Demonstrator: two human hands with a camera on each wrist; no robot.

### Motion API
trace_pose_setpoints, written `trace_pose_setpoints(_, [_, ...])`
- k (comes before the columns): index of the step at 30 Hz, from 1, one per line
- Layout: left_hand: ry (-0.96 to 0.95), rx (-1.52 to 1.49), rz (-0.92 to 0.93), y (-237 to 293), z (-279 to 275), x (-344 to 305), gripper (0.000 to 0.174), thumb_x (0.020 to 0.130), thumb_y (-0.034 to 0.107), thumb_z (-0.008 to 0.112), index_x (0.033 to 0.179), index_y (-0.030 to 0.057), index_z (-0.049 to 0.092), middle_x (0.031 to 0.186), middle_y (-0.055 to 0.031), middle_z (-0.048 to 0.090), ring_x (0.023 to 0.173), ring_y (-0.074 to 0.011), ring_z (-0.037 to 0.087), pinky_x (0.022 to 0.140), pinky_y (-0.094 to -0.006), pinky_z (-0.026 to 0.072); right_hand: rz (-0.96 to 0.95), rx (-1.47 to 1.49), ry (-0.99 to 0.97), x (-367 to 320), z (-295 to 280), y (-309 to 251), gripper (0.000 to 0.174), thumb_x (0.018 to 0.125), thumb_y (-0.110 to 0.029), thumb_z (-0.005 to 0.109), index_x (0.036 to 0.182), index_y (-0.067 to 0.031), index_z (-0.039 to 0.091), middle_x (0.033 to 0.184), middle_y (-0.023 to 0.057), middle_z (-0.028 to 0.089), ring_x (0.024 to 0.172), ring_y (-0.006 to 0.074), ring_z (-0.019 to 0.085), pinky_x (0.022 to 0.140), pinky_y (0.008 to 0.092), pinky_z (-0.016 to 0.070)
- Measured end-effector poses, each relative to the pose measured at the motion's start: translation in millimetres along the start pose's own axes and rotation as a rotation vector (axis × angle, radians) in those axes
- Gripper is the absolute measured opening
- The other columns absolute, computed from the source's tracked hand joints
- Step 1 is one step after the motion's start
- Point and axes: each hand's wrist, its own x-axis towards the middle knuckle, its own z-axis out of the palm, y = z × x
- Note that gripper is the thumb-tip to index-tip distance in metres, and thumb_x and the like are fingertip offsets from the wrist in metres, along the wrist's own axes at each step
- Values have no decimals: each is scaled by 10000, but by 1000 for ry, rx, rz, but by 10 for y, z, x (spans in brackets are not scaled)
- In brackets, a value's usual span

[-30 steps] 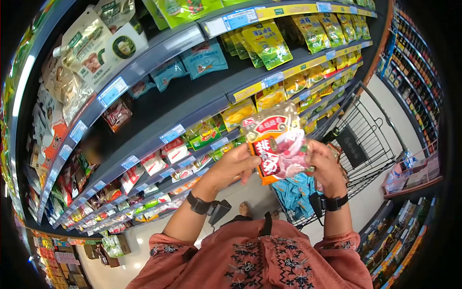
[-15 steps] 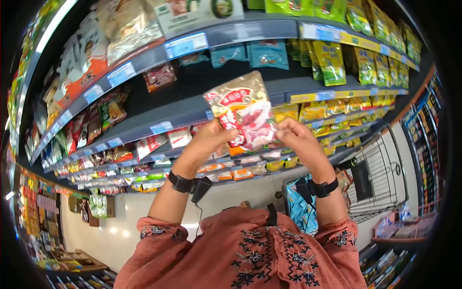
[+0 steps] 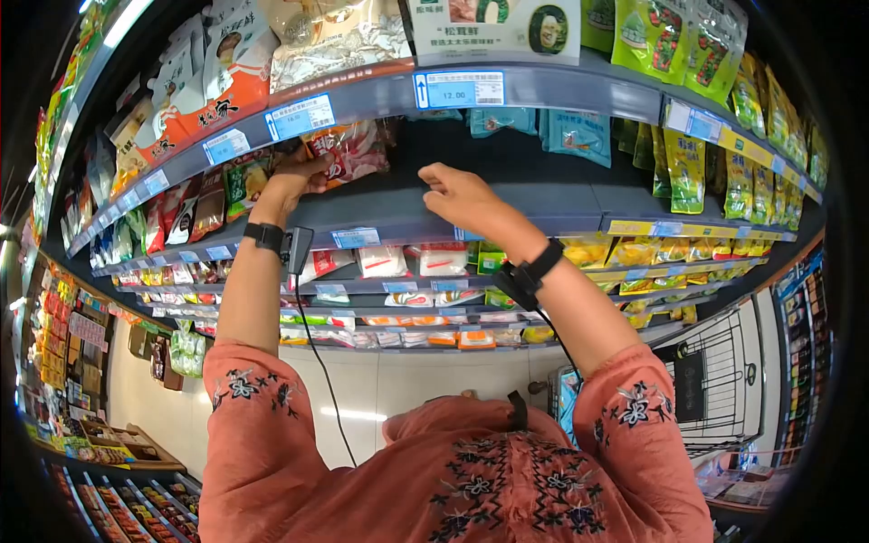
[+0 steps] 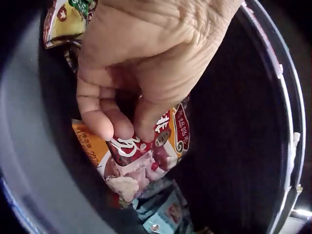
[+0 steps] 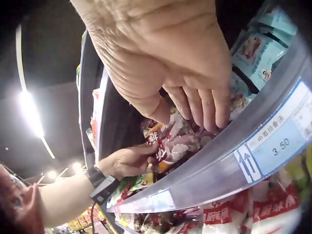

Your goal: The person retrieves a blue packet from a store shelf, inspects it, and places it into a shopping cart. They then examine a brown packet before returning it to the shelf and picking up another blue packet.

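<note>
My left hand (image 3: 291,181) pinches the edge of a red and orange seasoning packet (image 3: 356,156) on the dark shelf, under the overhanging shelf above. In the left wrist view its thumb and fingertips grip the packet (image 4: 141,168), which shows pink pieces and white lettering. My right hand (image 3: 466,197) is over the shelf front, apart from the packet, its fingers loosely bent around nothing. Blue packets (image 3: 577,136) lie on the shelf farther right, and a green packet (image 3: 244,185) sits just left of my left hand.
A shelf edge with price tags (image 3: 460,90) overhangs the dark shelf (image 3: 525,181), with large white and orange bags (image 3: 240,54) above. Yellow packets (image 3: 735,181) fill the right side. Lower shelves hold more packets. A shopping cart (image 3: 724,380) stands at the right.
The packet, earlier held up by both hands, has moved left onto the shelf with my left hand. My right hand has let go of it. The head view has turned right along the shelves.
</note>
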Motion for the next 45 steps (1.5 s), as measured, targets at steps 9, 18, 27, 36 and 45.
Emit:
trace_pose_setpoints(9, [-138,-175,59,-169,-133,699,304,860,216,753,1097,91,610,872,-2,614,722,-133,599,711,-325,568,26,-387,-136,648,474,47,640,874,-271,525,1432,17,398,1409,261,477,1300,378,468,1100,390,365])
trace_pose_setpoints(18, [-111,-128,114,-404,-125,1032,429,889,253,706,1198,-16,580,1031,-141,644,891,-257,677,762,-375,607,36,-461,-204,922,587,10,689,901,-332,527,1480,-12,334,1502,241,367,1389,354,364,1143,392,306])
trace_pose_setpoints(27, [-157,-112,247,-394,-122,1085,427,912,291,679,1206,-2,582,1013,-131,644,922,-245,668,771,-359,603,88,-508,-175,1127,694,137,547,879,-277,604,1340,-16,466,1366,234,511,1276,368,491,1066,410,404])
trace_pose_setpoints(36, [-8,910,775,93,581,340,344,946,301,478,1206,124,618,1184,-166,642,1103,-374,598,954,-449,469,79,-447,-187,1126,682,169,547,874,-254,607,1354,-27,472,1366,234,518,1269,367,498,1066,405,405])
trace_pose_setpoints(45, [-133,1182,348,142,608,330,364,919,309,513,1211,117,611,1247,-203,601,1134,-404,581,970,-464,456,79,-409,-224,1064,497,205,583,880,-237,570,1414,-53,427,1406,224,490,1291,366,481,1079,402,393])
